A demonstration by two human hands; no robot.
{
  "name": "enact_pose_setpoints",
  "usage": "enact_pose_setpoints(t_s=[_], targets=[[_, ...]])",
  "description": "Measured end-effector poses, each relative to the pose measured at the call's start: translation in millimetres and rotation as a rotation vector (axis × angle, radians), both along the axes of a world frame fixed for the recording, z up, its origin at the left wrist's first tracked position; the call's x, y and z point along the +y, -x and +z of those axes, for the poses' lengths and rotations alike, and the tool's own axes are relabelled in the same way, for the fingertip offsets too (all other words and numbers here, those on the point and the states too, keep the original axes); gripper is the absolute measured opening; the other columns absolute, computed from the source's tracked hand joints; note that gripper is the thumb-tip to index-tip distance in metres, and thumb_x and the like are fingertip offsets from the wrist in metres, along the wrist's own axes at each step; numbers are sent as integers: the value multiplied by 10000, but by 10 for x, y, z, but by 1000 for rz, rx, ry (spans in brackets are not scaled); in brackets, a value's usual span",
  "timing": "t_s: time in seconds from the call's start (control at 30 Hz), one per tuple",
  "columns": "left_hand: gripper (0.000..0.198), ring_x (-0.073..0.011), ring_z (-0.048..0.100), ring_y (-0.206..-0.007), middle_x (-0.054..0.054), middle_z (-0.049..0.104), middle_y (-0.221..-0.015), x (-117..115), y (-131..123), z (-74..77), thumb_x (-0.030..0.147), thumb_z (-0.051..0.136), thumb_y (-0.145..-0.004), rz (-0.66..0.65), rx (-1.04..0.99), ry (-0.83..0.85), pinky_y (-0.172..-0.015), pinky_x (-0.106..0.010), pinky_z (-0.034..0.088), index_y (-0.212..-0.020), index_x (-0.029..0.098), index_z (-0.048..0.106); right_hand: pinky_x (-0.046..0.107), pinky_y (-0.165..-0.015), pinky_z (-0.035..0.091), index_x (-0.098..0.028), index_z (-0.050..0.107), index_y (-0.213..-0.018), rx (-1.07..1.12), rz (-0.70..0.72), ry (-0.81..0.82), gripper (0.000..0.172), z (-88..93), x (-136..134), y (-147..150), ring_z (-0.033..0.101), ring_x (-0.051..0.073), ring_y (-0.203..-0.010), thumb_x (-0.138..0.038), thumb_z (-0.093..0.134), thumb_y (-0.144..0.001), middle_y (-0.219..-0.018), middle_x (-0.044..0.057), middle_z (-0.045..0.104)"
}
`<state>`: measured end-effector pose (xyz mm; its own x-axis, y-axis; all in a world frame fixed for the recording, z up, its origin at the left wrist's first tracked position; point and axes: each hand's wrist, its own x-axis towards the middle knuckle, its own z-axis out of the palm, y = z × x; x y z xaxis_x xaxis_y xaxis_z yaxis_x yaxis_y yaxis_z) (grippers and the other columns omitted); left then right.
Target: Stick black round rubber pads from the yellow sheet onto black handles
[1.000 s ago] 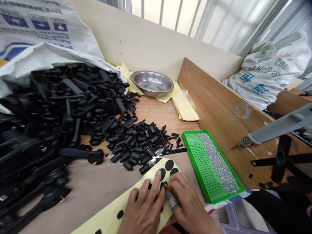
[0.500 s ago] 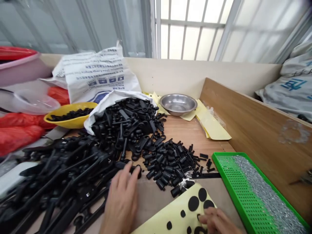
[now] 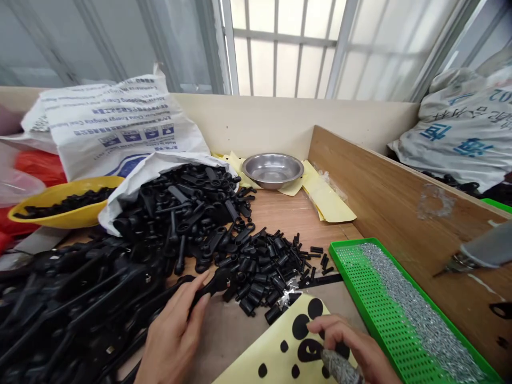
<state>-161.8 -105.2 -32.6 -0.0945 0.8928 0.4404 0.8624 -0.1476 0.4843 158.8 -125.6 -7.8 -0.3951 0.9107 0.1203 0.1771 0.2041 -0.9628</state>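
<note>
Black plastic lever (image 3: 216, 281) sits in my left hand (image 3: 172, 341), at the near left edge of the pile of short black plastic sleeves (image 3: 272, 277) on the wooden surface (image 3: 276, 213). My left fingers (image 3: 199, 288) are closed narrowly around its shank, its round end toward the pile.

Containers, relative to that pile: to the far left, a white woven sack (image 3: 120, 128) lies open, with black levers (image 3: 188, 213) spilling from its mouth. Further left, a yellow bowl (image 3: 64, 213) holds black parts. Beyond the pile, a steel bowl (image 3: 272, 170) stands on yellow paper (image 3: 326, 200). To the right, a green perforated tray (image 3: 372, 298) carries a band of small silver screws (image 3: 420, 314).

My right hand (image 3: 348, 341) is near front right of the pile, its fingers (image 3: 324, 325) loosely parted and resting on a yellow backing sheet (image 3: 276, 352) with black round pads (image 3: 300, 326). One finger wears a grey wrap (image 3: 340, 367).
</note>
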Motion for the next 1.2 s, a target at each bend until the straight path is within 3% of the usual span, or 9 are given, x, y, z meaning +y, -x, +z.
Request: enact_pose_setpoints(t_s=[0.1, 0.2, 0.37, 0.47, 0.57, 0.8, 1.0, 1.1, 1.2], targets=[[397, -259, 580, -1113, -29, 652, -1194, -150, -309, 102, 471, 537, -819, 17, -528, 230, -941, -349, 472, -1140, 251, 613, 307, -868, 439, -242, 547, -778, 177, -5, 188, 145, 58, 53, 118, 578, 220, -1005, -369, 599, -824, -1045, 55, 631], [439, -249, 649, -960, -16, 696, -1108, -252, -659, 207, 514, 645, -733, -13, -950, 427, -808, -292, 536, -1092, 260, 655, 307, -876, 432, -213, 548, -719, 331, -4, 355, 158, 127, 121, 287, 566, 208, -1030, -317, 633, -802, -1107, 59, 607], [493, -186, 644, -801, -25, 719, -1002, -294, -1025, 291, 486, 755, -638, -125, -1284, 613, -688, -222, 518, -1069, 262, 667, 319, -877, 428, -194, 536, -672, 498, -40, 485, 200, 223, 153, 448, 579, 201, -1001, -291, 693, -750, -1119, 58, 608], [478, -125, 580, -626, -20, 719, -885, -280, -1070, 316, 447, 738, -664, -234, -1244, 748, -547, -180, 454, -1082, 242, 632, 311, -884, 414, -192, 548, -673, 428, -59, 456, 209, 216, 147, 433, 562, 200, -1012, -317, 703, -738, -1080, 63, 611], [379, -109, 516, -565, 5, 694, -769, -262, -1068, 345, 365, 676, -706, -301, -1111, 760, -528, -179, 415, -1051, 224, 609, 299, -841, 425, -190, 566, -673, 365, -58, 422, 222, 177, 156, 407, 561, 197, -971, -351, 713, -716, -1033, 61, 599], [444, -121, 527, -549, -11, 693, -831, -247, -1052, 327, 285, 587, -708, -270, -980, 754, -516, -204, 440, -1143, 196, 605, 307, -816, 426, -193, 565, -660, 279, -60, 412, 225, 136, 183, 422, 556, 208, -955, -370, 691, -716, -1003, 64, 598], [434, -190, 640, -762, -14, 711, -848, -238, -1017, 276, 281, 571, -736, -319, -876, 716, -682, -252, 527, -1164, 222, 620, 294, -783, 415, -188, 549, -651, 258, -61, 406, 166, 121, 194, 422, 554, 203, -915, -289, 664, -715, -966, 62, 613], [455, -214, 651, -913, -21, 721, -975, -226, -1000, 247, 249, 544, -747, -358, -796, 719, -862, -312, 501, -1198, 227, 600, 296, -790, 418, -188, 546, -643, 251, -67, 413, 174, 102, 198, 421, 553, 204, -921, -290, 670, -709, -963, 58, 612], [476, -231, 624, -1045, -30, 695, -1113, -225, -976, 208, 212, 528, -734, -377, -708, 711, -922, -318, 475, -1204, 228, 599, 301, -793, 421, -185, 549, -644, 241, -69, 407, 192, 74, 199, 419, 555, 209, -932, -313, 676, -713, -966, 66, 616]])
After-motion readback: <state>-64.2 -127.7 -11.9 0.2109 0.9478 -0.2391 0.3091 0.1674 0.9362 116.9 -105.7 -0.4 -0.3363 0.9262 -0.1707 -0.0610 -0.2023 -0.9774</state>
